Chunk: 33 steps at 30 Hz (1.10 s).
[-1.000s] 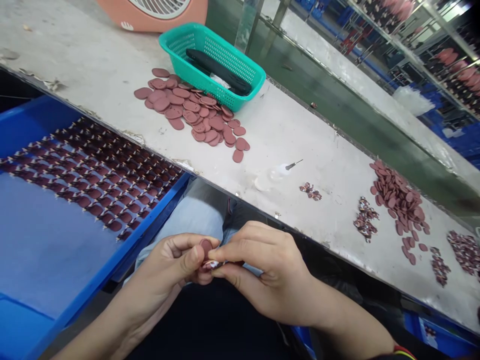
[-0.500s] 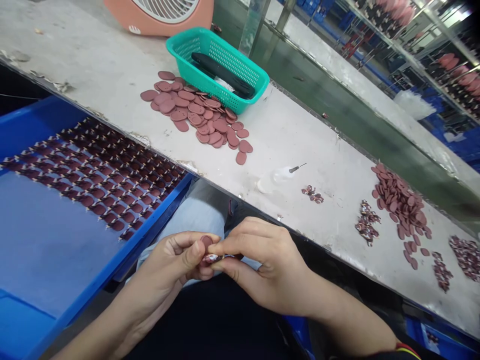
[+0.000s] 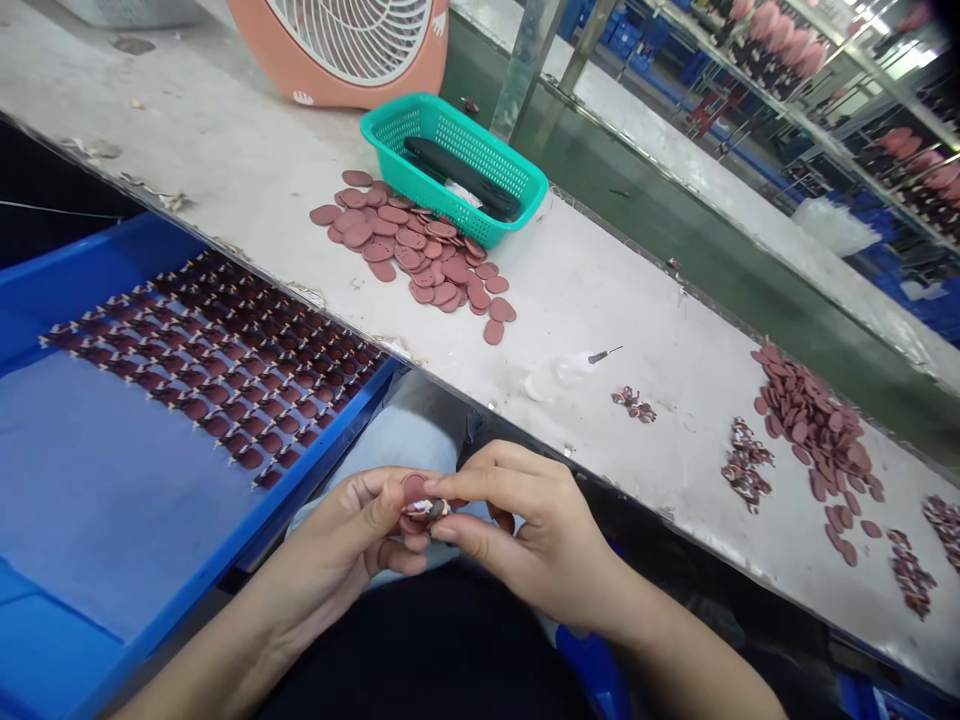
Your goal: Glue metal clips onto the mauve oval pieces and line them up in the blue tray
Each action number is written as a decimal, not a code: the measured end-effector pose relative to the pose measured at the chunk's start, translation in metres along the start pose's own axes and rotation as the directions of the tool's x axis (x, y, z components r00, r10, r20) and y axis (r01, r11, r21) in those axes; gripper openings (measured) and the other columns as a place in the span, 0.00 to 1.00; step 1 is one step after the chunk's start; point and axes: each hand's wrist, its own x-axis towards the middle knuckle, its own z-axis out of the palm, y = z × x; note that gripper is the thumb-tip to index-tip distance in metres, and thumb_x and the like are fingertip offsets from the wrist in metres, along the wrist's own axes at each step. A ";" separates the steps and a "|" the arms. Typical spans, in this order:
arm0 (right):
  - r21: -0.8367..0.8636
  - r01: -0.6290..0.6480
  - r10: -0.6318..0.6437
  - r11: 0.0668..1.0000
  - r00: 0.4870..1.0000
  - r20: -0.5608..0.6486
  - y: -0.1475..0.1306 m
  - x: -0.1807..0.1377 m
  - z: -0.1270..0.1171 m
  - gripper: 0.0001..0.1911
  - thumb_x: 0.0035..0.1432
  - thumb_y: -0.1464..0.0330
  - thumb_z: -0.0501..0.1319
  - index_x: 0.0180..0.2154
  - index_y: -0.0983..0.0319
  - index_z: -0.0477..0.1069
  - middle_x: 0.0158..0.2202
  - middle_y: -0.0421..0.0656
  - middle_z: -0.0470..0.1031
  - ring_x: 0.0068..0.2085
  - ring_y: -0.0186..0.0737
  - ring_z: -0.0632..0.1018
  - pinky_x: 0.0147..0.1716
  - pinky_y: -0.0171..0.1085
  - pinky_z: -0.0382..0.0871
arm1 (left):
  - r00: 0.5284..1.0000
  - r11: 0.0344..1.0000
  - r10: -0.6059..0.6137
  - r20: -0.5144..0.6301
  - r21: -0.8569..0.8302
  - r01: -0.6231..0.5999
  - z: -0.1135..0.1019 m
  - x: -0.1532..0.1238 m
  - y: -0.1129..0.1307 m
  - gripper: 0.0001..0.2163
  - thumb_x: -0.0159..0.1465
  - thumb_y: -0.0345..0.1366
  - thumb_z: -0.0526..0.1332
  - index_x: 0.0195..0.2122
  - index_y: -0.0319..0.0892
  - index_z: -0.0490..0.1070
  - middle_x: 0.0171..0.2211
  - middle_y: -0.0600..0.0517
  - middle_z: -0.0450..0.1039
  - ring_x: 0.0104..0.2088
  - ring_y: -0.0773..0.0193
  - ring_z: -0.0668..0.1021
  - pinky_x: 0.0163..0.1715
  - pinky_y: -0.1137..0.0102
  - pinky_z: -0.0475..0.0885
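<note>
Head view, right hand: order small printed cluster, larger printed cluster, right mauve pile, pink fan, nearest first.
Right hand:
1. Small printed cluster, bench, ahead.
2. Larger printed cluster, farther right.
3. Right mauve pile, just beyond.
4. Pink fan, far end.

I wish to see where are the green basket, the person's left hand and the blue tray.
Green basket (image 3: 397,160), head view, mesh side wall.
Left hand (image 3: 337,530), head view, back of hand.
Blue tray (image 3: 90,262), head view, back wall.
</note>
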 end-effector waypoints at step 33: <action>-0.574 0.336 -0.498 0.746 0.855 -0.147 0.033 0.030 0.052 0.08 0.55 0.81 0.64 0.37 0.65 0.77 0.22 0.42 0.74 0.21 0.35 0.74 0.19 0.33 0.71 | 0.095 0.719 0.692 -0.715 0.695 -0.006 -0.223 -0.039 0.163 0.08 0.50 0.30 0.75 0.30 0.42 0.78 0.17 0.70 0.69 0.23 0.77 0.68 0.20 0.89 0.55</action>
